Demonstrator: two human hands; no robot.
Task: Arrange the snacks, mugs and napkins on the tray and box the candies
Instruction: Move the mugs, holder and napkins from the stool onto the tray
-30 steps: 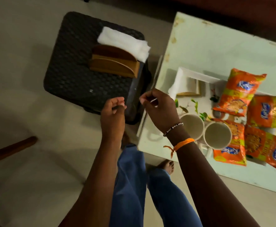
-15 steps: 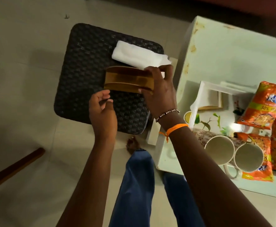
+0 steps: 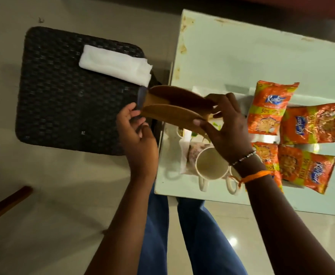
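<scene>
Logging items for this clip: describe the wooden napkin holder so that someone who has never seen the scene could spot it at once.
Find the gap between the dark woven stool and the pale table. The wooden napkin holder is held in the air there, gripped by the right hand, with the left hand at its other end. It is the only brown wooden piece, two curved panels with nothing between them.

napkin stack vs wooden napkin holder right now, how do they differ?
The napkin stack is white and soft; the wooden napkin holder is brown and rigid. The stack lies flat on the black woven stool; the holder is lifted, gripped by the right hand, with the left hand touching its other end. The holder is empty.
</scene>
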